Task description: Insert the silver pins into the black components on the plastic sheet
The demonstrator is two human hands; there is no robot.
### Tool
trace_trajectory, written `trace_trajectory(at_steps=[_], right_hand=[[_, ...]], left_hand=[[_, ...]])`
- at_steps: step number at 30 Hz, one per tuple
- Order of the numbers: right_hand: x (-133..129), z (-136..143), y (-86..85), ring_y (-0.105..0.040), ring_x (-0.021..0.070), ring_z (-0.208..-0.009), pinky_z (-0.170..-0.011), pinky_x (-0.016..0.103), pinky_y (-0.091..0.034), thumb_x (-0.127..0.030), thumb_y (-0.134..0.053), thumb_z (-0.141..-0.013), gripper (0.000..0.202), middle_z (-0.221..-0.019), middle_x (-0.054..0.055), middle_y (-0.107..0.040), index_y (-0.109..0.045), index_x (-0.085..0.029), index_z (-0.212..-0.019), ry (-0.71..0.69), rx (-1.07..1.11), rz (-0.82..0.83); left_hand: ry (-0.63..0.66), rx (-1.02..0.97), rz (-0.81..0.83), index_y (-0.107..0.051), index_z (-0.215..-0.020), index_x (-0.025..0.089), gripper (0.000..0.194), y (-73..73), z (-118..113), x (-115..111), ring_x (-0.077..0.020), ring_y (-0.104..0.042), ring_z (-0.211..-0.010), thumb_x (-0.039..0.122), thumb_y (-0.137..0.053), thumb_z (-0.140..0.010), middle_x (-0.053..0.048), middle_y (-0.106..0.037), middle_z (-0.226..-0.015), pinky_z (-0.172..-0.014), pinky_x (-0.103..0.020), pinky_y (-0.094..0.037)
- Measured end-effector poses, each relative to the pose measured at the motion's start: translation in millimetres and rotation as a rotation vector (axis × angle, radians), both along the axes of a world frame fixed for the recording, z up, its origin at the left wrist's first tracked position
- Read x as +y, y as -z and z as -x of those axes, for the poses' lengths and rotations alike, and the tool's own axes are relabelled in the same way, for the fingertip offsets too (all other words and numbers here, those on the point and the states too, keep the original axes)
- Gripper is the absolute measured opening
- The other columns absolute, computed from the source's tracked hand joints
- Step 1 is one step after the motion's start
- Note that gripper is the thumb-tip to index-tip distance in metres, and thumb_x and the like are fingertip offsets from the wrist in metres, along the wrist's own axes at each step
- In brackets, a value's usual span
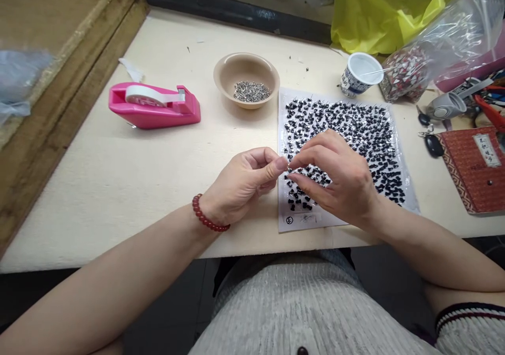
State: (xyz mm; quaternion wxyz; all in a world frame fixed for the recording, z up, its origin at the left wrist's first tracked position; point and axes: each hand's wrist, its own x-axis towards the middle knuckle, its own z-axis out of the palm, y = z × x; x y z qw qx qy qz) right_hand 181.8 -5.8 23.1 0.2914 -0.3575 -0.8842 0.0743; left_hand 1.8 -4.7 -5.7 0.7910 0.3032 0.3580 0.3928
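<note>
Both hands meet over the near left corner of a white sheet (339,219) covered with small black parts (366,129). The left hand (240,184), a red bead bracelet (207,217) on its wrist, is curled with thumb and forefinger pinched together. The right hand (339,179) pinches toward it, fingertips touching. Something tiny sits between the tips; what it is cannot be told. Beyond the hands, a tan bowl (246,66) holds small metal pieces (251,90). To its left stands a pink tape dispenser (153,105). At the sheet's far right corner stands a white cup (358,73), beside a clear bag (430,55) and a yellow bag (379,13). Keys (432,142) and a red booklet (475,168) lie at the right edge.
</note>
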Motion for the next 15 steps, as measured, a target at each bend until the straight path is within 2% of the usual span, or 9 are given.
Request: trace_trajectory(at_steps=[6, 11, 15], right_hand=[[3.2, 6.0, 3.8, -0.056, 0.0148, -0.076, -0.072, 0.032, -0.045, -0.017, -0.056, -0.088, 0.005, -0.076, 0.003, -0.063, -0.057, -0.018, -0.084, -0.017, 0.078, -0.007], [2.9, 4.4, 5.0, -0.056, 0.0154, -0.079, -0.073, 0.033, -0.046, -0.016, -0.057, -0.087, 0.002, -0.08, 0.004, -0.063, -0.057, -0.018, -0.085, -0.018, 0.063, -0.065], [2.6, 0.4, -1.0, -0.055, 0.0151, -0.077, -0.071, 0.033, -0.046, -0.015, -0.053, -0.087, 0.007, -0.076, 0.003, -0.06, -0.055, -0.018, -0.081, 0.021, 0.089, -0.05]], left_hand=[[0.023, -0.016, 0.004, -0.059, -0.059, 0.015, 0.032, 1.9, 1.0, 0.3, -0.0054, -0.034, -0.047, 0.035, -0.083, -0.065, 0.005, -0.043, -0.051, -0.044, -0.019, -0.027], [0.023, -0.002, -0.057, -0.063, -0.06, 0.015, 0.028, 2.6, 1.0, -0.2, -0.0057, -0.035, -0.047, 0.034, -0.081, -0.069, 0.005, -0.042, -0.05, -0.045, -0.02, -0.028], [0.076, -0.035, -0.011, -0.065, -0.064, 0.015, 0.023, 1.2, 1.6, 0.7, -0.0054, -0.039, -0.048, 0.031, -0.079, -0.072, 0.004, -0.047, -0.054, -0.044, -0.017, -0.033]])
